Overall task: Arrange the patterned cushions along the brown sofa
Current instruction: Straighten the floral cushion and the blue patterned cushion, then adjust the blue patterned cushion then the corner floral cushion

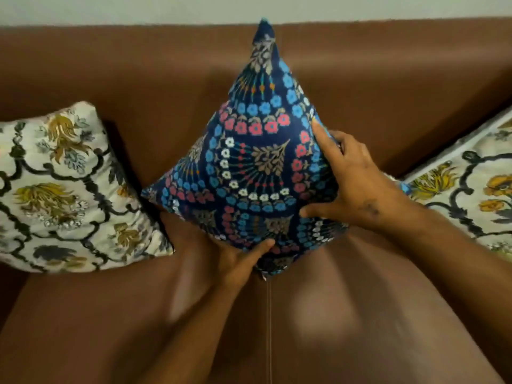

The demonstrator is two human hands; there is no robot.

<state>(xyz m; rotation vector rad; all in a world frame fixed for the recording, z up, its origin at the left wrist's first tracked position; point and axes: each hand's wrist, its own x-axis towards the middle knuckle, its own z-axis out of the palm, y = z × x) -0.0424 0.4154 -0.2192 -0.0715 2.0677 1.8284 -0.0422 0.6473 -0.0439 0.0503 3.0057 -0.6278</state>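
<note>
A dark blue cushion (249, 167) with red, blue and white flower rings stands on one corner in the middle of the brown sofa (388, 87), its top corner against the backrest. My left hand (241, 261) grips its bottom corner from below. My right hand (352, 184) holds its right corner, thumb on the front face. A white cushion (63, 189) with yellow flowers and dark vines leans at the left. A matching white cushion (468, 187) lies at the right edge, partly cut off.
The sofa seat (318, 314) stretches toward me, with a seam running down its middle. A pale wall (138, 6) shows above the backrest.
</note>
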